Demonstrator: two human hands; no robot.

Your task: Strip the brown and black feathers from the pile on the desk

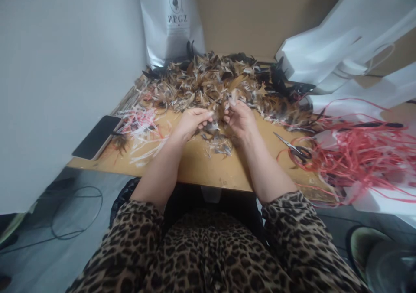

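My left hand (195, 122) is closed in a pinch, with a small pale tip at its fingertips that I take for a feather end. Opposite it, my right hand (239, 117) pinches a whitish, fluffy feather (233, 100) between thumb and fingers. Both hands hover over the near edge of a large heap of brown, black and white feathers (211, 78). Below the gap between them, a few loose dark and pale feathers (221, 146) lie on the tan table (208, 171).
A phone (97, 138) lies at the table's left edge, beside white and pink strips (141, 122). Scissors (294, 148) rest at the right, next to a tangle of red ribbon (373, 154). A white printed bag (172, 24) stands behind the heap. Cables (78, 232) run along the floor.
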